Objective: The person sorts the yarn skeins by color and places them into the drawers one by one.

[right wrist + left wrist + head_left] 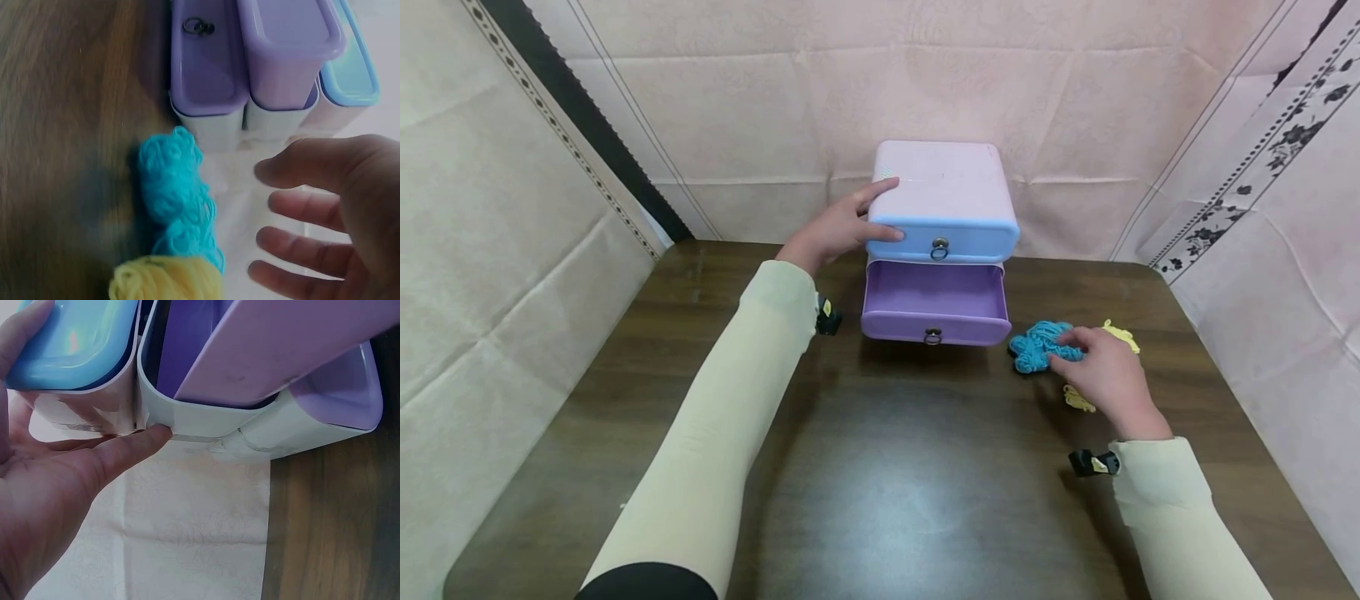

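Observation:
A small drawer unit (943,179) stands at the back of the table, with a blue top drawer (970,240) pushed in. Below it a purple drawer (895,327) is pulled out, its visible inside bare. My left hand (842,225) rests on the unit's left side, fingers spread, thumb by the blue front. In the left wrist view a fingertip (161,432) touches the white casing. My right hand (1105,371) hovers over a blue yarn bundle (1037,346) and yellow yarn (1078,398). In the right wrist view its fingers are parted, with nothing between them.
A lower purple drawer (209,69) with a ring pull sits closed beneath the pulled-out one. The brown wooden table (880,467) reaches back to a pale cloth (737,108) hanging behind and at both sides.

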The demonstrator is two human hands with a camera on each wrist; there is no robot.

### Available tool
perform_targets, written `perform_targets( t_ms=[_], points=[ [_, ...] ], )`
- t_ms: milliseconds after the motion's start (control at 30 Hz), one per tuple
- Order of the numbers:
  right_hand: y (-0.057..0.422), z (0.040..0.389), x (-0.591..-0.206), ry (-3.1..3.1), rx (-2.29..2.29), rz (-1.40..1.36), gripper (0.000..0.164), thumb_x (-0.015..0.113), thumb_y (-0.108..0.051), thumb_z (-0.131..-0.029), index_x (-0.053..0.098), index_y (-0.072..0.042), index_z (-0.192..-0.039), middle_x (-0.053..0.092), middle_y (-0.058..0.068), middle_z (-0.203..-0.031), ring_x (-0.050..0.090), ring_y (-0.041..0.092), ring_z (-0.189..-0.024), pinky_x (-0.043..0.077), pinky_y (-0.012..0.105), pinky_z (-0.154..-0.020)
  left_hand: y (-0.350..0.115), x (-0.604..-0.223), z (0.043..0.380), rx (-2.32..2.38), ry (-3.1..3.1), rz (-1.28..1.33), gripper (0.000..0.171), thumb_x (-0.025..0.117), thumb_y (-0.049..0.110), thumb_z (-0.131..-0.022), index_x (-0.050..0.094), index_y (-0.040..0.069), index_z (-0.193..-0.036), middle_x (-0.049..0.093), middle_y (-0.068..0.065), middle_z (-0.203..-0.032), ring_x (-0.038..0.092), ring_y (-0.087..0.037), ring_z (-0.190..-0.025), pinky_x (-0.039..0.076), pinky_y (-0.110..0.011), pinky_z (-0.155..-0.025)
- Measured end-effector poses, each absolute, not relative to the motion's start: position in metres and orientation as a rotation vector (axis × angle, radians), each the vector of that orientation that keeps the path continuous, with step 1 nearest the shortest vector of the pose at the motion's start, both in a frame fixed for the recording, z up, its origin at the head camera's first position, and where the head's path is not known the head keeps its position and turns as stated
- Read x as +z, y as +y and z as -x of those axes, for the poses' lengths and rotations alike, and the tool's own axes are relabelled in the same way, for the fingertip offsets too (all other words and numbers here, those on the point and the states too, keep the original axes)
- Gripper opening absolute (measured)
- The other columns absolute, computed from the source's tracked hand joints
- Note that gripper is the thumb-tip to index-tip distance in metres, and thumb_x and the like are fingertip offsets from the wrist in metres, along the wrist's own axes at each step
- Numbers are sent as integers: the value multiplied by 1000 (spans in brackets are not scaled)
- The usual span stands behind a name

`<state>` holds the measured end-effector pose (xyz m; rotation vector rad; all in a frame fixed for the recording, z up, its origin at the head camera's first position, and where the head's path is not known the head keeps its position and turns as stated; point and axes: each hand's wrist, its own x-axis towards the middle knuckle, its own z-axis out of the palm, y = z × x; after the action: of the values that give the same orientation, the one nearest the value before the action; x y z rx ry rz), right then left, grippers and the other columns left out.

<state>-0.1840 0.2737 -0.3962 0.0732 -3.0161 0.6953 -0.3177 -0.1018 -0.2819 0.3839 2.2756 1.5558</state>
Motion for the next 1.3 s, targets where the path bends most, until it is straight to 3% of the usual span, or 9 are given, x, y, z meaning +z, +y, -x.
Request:
perform_targets(
  t_ms=[167,433,700,1000,1300],
  points=[
    [283,183,-397,-3090,636,-62,45,71,-35,-86,65,-4,-117,62,24,-120,55,40,-102,48,56,-77,-102,-281,317,1533,2294,-381,89,79,22,-81,28,45,-150,17,0,-161,40,-22,-132,39,-38,-109],
    [292,182,-398,-3161,585,-23,46,71,-35,-85,64,-3,-118,63,26,-114,57,38,-91,48,46,-64,-103,-290,325,1568,2285,-367,90,82,24,-78,30,51,-146,18,2,-161,39,-22,-132,38,-39,-109],
    [298,181,-404,-3283,546,101,59,69,-43,-84,56,-5,-127,57,30,-119,53,44,-90,47,49,-62,-104,-305,340,1587,2292,-382,92,85,27,-75,30,54,-144,18,4,-161,38,-21,-133,37,-39,-111],
    [300,179,-413,-3216,568,17,47,74,-26,-81,60,2,-116,56,30,-113,50,41,-91,45,57,-76,-104,-304,338,1579,2303,-385,91,85,29,-74,31,55,-143,20,5,-160,38,-20,-133,37,-39,-110],
    [301,175,-406,-3181,561,12,43,72,-21,-81,59,3,-114,56,30,-109,50,39,-87,48,47,-67,-103,-288,323,1554,2290,-373,91,81,22,-79,28,46,-149,18,1,-161,38,-22,-133,37,-39,-110]
  ],
)
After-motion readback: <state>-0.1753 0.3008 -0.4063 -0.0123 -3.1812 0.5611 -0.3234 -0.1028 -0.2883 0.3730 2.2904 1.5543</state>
